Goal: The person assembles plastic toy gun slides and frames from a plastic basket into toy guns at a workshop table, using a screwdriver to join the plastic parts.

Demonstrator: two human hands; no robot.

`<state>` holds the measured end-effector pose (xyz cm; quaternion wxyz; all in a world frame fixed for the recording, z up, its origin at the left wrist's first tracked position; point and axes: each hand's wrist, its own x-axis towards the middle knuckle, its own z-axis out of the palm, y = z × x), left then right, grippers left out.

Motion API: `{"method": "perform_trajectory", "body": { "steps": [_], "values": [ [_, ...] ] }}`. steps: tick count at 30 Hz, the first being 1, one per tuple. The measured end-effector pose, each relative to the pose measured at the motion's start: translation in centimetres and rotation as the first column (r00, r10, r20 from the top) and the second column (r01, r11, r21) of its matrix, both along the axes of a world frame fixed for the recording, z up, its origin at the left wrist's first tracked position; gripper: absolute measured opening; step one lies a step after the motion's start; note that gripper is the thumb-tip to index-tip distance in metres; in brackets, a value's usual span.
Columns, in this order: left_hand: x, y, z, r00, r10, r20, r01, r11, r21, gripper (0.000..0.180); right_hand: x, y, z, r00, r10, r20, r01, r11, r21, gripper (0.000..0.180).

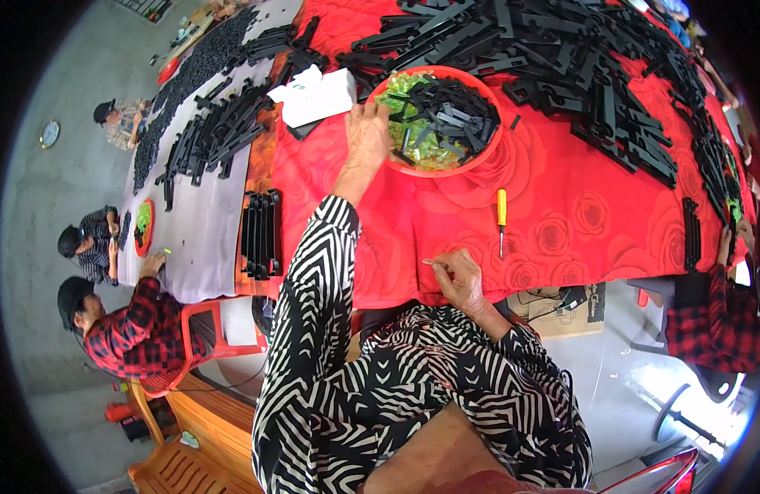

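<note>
A round red basin [484,161] stands on the red cloth, holding green-yellow translucent strips [429,152] on its left side and small black pieces [458,103] on its right. My left hand [368,136] reaches to the basin's left rim; its fingers bend down there and their tips are hidden. Near the front edge of the table, my right hand [460,278] is closed in a pinch on a small pale piece [430,262], too small to name further. Beyond that hand, to the right, lies a screwdriver [502,216] with a yellow handle.
Long black plastic parts [619,123] are heaped at the far right, with a neat row [262,235] at the left. A white tissue pack [318,97] sits beside the basin. Co-workers sit at the left, one in a checked shirt [137,333], and another checked sleeve [713,317] shows at right.
</note>
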<state>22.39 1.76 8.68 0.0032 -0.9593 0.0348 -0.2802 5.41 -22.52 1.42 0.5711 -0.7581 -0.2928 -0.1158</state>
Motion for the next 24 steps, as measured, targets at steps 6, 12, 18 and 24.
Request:
{"method": "perform_trajectory", "body": {
  "steps": [6,12,18,24],
  "values": [
    [1.0,1.5,-1.2,0.977,0.054,-0.205,-0.054,0.999,0.008,0.032,0.0,0.1,-0.3,0.999,0.038,-0.001,-0.038,0.999,-0.002,0.01],
    [1.4,1.2,-1.7,0.981,0.123,-0.147,-0.13,0.991,-0.042,0.032,0.1,0.1,-0.4,0.999,0.018,0.036,-0.018,1.0,0.004,0.011],
    [0.2,1.9,-2.6,0.998,0.061,0.022,-0.058,0.991,-0.123,0.037,0.0,0.2,0.0,1.0,0.027,0.014,-0.027,1.0,-0.014,0.011],
    [-0.6,1.0,-0.7,0.997,0.026,0.071,0.009,0.887,-0.461,0.032,-0.1,0.1,0.0,1.0,0.022,-0.009,-0.022,1.0,-0.012,0.012]
  ]
}}
